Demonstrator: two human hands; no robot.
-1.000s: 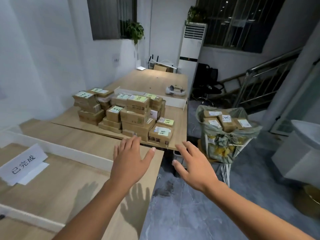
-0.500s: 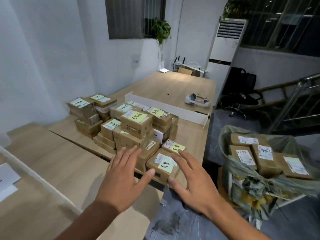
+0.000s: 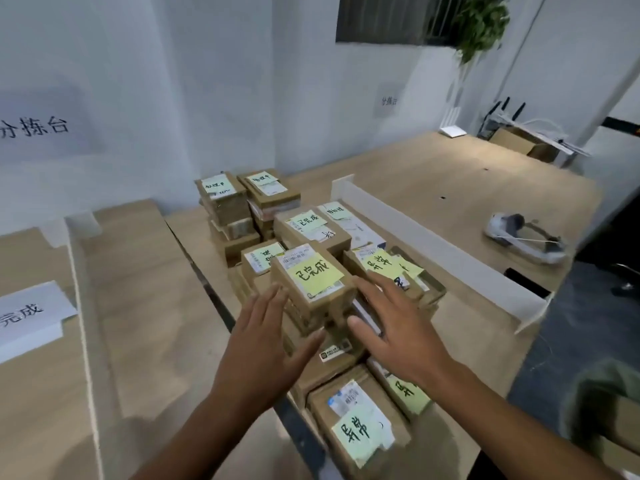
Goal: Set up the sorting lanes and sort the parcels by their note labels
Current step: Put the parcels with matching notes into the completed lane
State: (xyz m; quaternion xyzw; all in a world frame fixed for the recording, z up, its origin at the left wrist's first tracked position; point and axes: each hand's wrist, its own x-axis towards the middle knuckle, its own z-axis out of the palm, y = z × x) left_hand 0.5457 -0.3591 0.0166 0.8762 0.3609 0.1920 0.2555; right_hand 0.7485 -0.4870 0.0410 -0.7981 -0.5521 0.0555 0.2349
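Cardboard parcels in a pile (image 3: 301, 233) sit at the near-left end of the long wooden table (image 3: 450, 188), nearly all of them with a yellow sticky note on top. The person's left hand (image 3: 263, 341) and right hand (image 3: 391, 327) flank the top parcel (image 3: 322, 299), one on each side. Both have the fingers straight and spread and grip nothing. From where I stand I can't tell whether the fingertips touch the cardboard yet.

The lanes look laid out already, so I'd say this is the sorting step, and this box is the one about to be picked. Its note (image 3: 313, 276) reads 已完成. To my eye the next move needs both palms pressed in on the sides. Then comes a straight lift so the stack underneath isn't disturbed, and a carry left to the lane on the nearer table (image 3: 156, 306). A white paper sign (image 3: 27, 317) there shows 完成, its first character cut off by the edge of view.

Other writing:
- Another parcel just beyond (image 3: 306, 221) also says 已完成.
- The notes on the nearest parcel (image 3: 360, 429) and on one to the right (image 3: 381, 263) read 异常.
- The big wall sign (image 3: 34, 128) on the left reads 分拣台.
- The notes on the far stacks are too small for me to read.
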